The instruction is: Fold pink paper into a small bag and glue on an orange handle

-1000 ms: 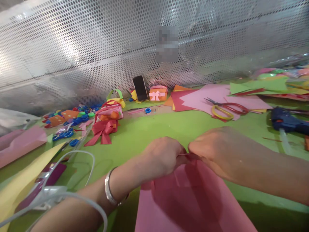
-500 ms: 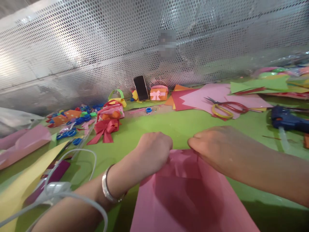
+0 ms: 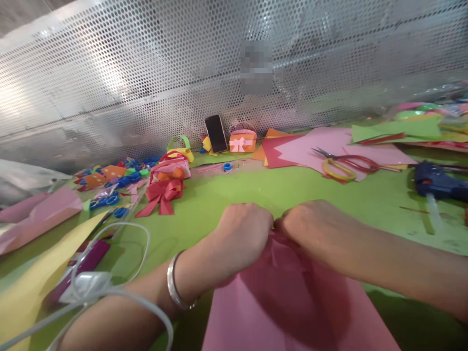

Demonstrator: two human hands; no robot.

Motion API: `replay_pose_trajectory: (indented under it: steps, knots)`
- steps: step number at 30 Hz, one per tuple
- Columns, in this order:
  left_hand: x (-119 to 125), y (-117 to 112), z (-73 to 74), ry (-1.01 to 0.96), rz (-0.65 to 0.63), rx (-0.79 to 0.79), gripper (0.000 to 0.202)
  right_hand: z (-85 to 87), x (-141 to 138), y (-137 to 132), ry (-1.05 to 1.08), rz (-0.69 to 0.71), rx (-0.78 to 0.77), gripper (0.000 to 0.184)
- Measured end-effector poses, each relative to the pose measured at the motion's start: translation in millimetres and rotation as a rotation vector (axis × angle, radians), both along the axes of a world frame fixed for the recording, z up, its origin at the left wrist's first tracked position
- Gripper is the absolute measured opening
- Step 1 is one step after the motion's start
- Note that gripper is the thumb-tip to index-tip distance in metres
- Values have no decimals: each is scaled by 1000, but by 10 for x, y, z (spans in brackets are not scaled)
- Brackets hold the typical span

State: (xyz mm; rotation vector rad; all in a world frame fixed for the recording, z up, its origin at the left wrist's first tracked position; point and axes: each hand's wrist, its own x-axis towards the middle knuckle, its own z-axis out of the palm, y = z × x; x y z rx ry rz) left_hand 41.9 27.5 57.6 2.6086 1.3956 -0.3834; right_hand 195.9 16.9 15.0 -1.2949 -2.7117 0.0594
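A large piece of folded pink paper [image 3: 292,312] lies on the green table in front of me, its sides bent up. My left hand [image 3: 246,231], with a silver bangle on its wrist, is closed on the far left edge of the paper. Opposite it, my right hand [image 3: 310,229] is closed on the far right edge. The two fists almost touch at the paper's far end. Fingertips of both hands are hidden behind the knuckles.
Scissors [image 3: 340,165] rest on pink sheets at the back right, with a blue glue gun [image 3: 438,180] beyond my right arm. A white cable [image 3: 146,243] loops by my left forearm. A red paper bow [image 3: 163,195] and a phone [image 3: 216,134] stand further back.
Both fists have come closer together, drawing in the far end of the pink paper so the gap between them has nearly closed. The view has shifted slightly.
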Motion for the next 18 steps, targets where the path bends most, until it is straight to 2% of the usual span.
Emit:
replay_pose_trajectory:
  steps: [5, 10, 18]
  knots:
    - [9, -45, 19, 29, -3, 28, 21, -27, 3, -34, -47, -3, 40, 24]
    - [12, -71, 19, 72, -6, 71, 26, -41, -43, -54, -120, 57, 56, 24]
    - [27, -89, 41, 167, -80, 120, 21, -66, 39, -12, -107, 71, 111, 22]
